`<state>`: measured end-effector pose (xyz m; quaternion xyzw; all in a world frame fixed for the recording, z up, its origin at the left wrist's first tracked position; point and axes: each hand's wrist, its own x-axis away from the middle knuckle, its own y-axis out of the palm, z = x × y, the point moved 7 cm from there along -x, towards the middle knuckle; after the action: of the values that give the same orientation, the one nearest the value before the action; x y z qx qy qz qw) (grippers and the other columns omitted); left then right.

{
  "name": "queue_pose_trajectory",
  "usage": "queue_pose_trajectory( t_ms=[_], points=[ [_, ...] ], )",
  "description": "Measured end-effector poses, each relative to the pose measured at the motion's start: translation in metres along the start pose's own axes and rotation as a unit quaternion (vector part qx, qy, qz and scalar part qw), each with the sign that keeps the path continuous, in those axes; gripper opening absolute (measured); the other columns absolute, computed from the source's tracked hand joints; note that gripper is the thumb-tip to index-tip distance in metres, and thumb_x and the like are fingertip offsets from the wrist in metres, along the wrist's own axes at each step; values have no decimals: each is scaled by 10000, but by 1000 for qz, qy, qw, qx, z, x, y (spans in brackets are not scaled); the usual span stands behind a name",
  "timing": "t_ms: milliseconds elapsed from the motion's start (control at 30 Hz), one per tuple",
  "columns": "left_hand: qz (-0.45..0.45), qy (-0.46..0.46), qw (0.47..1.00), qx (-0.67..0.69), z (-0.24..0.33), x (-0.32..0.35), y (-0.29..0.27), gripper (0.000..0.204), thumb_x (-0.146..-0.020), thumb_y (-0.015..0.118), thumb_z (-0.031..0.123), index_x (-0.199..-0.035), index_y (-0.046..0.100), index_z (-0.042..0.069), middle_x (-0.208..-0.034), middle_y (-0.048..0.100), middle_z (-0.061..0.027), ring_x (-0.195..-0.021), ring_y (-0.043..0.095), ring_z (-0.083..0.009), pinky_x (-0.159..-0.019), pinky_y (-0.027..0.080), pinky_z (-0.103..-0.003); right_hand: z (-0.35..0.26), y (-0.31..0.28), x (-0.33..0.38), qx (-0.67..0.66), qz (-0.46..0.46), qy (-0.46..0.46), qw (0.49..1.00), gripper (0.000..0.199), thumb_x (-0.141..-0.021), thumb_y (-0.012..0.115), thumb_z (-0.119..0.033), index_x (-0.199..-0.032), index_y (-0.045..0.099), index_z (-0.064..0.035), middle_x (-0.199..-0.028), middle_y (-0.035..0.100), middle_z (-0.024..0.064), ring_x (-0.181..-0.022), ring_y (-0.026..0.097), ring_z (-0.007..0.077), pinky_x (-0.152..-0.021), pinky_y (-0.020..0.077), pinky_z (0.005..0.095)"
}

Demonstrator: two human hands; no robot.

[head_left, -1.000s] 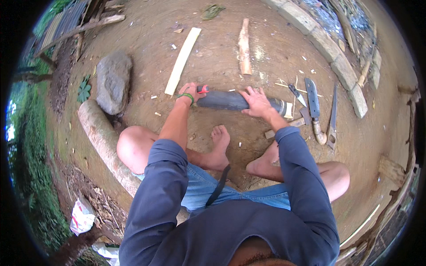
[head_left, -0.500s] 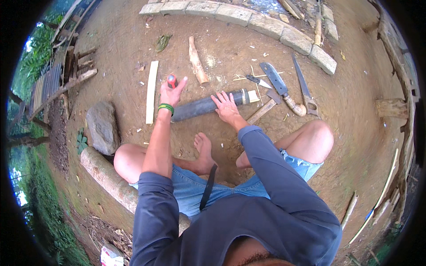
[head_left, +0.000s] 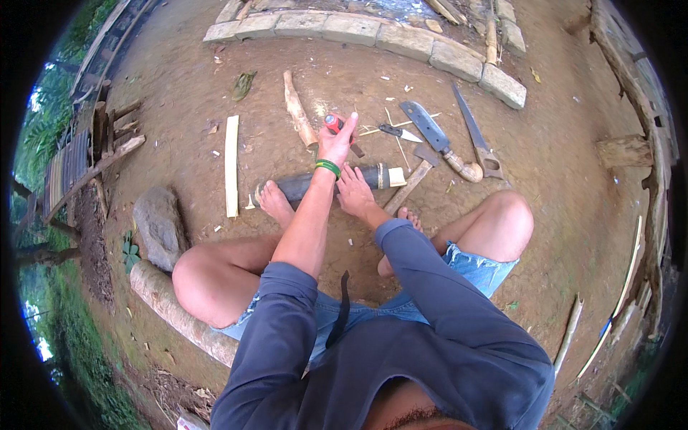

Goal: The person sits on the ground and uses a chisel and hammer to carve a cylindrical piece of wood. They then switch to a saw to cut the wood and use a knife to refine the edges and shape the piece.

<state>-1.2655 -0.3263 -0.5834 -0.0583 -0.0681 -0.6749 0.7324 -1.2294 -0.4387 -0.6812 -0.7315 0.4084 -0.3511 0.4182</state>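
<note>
My left hand point(head_left: 335, 145) is closed round a red-and-black-handled tool point(head_left: 333, 122). A short dark part of it shows beside my fingers; its kind is unclear. Beneath that wrist lies a dark, thick tube point(head_left: 297, 188) on the ground, with a pale wooden piece point(head_left: 396, 177) sticking out at its right end. My right hand point(head_left: 353, 192) lies on the tube with its fingers stretched over it, right beside my left wrist. One bare foot point(head_left: 275, 203) rests against the tube's left end. A hammer-like tool with a wooden handle point(head_left: 412, 185) lies just right of the tube.
To the right lie a small knife point(head_left: 400, 132), a cleaver point(head_left: 424, 126) and a handsaw point(head_left: 476, 132). A pale flat strip point(head_left: 231, 166) and a wooden stick point(head_left: 296, 107) lie left and beyond. A boulder point(head_left: 159, 226) and a log point(head_left: 179, 308) flank my left knee. Stone edging point(head_left: 344, 29) curves at the back.
My left hand has swung right with the red-handled tool, from the tube's left end to beside my right hand. One foot has come up to the tube's left end. The view has shifted slightly.
</note>
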Motion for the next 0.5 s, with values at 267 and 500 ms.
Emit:
queue_pose_trajectory(
  t_ms=[267,500],
  points=[
    [5,-28,999,26,-17,10,-6,288,-903,736,262,-762,540,104,-664,578,-1,-603,543,-94,-566,434,-261,12,0,-6,1,79,-180,980,506,-869,530,-110,-1372,476,-92,-1482,386,136,-1433,300,311,-1186,267,497],
    [8,-13,1000,24,-23,-1,-1,351,-859,782,314,-737,538,92,-635,540,33,-571,483,-66,-535,410,-256,21,7,-22,5,79,-142,987,499,-918,485,-155,-1414,464,-106,-1508,383,117,-1455,275,301,-1207,227,472]
  ],
)
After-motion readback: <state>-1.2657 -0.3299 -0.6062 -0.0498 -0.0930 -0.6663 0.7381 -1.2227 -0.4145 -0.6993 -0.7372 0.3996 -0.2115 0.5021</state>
